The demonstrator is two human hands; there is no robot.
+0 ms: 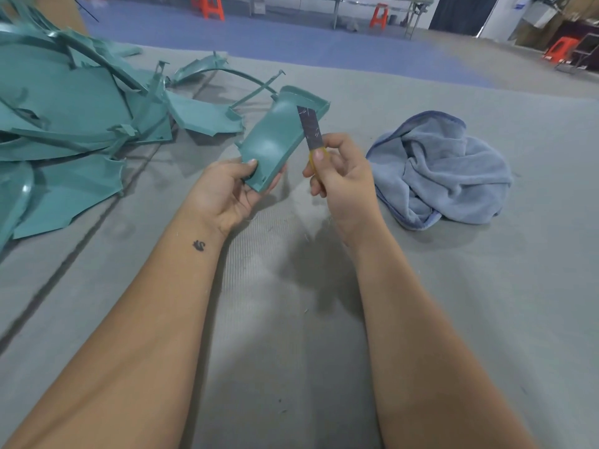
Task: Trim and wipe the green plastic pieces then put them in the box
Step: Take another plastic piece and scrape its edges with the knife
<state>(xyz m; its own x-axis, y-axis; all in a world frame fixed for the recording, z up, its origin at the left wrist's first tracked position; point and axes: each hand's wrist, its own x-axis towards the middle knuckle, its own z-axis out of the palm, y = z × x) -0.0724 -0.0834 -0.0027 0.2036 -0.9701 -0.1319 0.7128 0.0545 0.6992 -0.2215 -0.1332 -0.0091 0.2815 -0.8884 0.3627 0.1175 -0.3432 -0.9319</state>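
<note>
Head view: left hand [227, 189] holds green piece [275, 140], right hand [340, 176] holds blade [310, 128].

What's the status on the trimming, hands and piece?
Left hand holds green piece up. Right hand grips knife, blade at the piece's right edge. Cloth idle at right, pile at left. Box not in view.

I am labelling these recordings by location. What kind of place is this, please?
Probably a factory or workshop hall: a pile of green plastic pieces lies on a grey mat, and orange stools stand on a wide blue floor behind.
</note>
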